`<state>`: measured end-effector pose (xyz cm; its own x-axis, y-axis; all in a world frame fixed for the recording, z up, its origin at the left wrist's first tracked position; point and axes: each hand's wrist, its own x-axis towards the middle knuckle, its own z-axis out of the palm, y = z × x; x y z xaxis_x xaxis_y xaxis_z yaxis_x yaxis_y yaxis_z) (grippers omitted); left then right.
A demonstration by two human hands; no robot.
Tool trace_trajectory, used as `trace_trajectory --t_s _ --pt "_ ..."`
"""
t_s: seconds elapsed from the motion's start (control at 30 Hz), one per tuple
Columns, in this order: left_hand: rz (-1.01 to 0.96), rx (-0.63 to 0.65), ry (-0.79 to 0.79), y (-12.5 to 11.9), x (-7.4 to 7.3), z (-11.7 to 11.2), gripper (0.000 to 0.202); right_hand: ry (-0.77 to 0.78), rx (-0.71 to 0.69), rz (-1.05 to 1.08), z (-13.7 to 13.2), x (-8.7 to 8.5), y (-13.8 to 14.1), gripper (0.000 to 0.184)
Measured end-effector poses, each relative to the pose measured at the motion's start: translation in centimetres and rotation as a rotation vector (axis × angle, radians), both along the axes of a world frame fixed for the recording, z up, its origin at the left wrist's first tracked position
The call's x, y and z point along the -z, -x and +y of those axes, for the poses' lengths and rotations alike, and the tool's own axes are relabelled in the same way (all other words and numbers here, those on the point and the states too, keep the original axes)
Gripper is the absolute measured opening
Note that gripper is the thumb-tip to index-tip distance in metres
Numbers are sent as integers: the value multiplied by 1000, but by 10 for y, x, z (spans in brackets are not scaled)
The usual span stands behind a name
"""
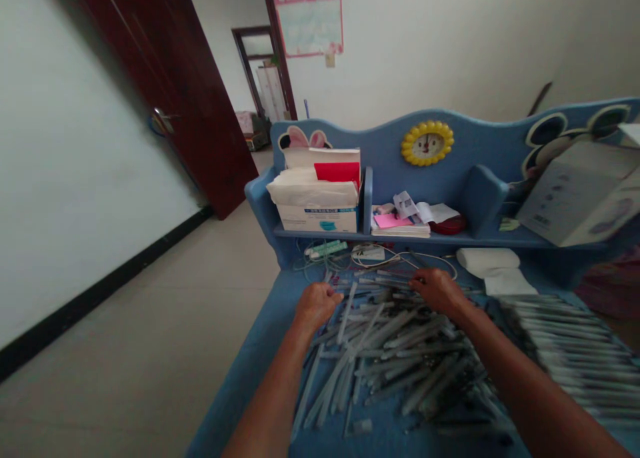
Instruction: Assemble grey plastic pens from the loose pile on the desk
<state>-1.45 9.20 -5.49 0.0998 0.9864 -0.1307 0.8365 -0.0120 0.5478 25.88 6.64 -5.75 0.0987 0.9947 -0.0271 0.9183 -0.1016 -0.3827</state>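
Loose pile of translucent pen-like tubes (400, 341) on the blue desk (250, 371), two hands at its far side.
The tubes look light, stiff and a little slippery, probably best taken singly at mid-barrel. They lie just beside the left hand (316, 305) and around the fingertips of the right hand (440, 291). Fingers on both are curled inward; whether either pinches a tube, I cannot tell. Farther right lies a blurred row of similar tubes (575, 358).
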Motion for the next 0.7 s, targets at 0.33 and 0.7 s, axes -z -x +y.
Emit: trace_trajectory --t_s 0.33,0.7 --pt "1 14 -12 4 5 2 23 79 23 -124 6 2 -24 23" --pt "-19 -40 -44 11 -2 -2 26 225 -114 -247 29 -2 -6 19"
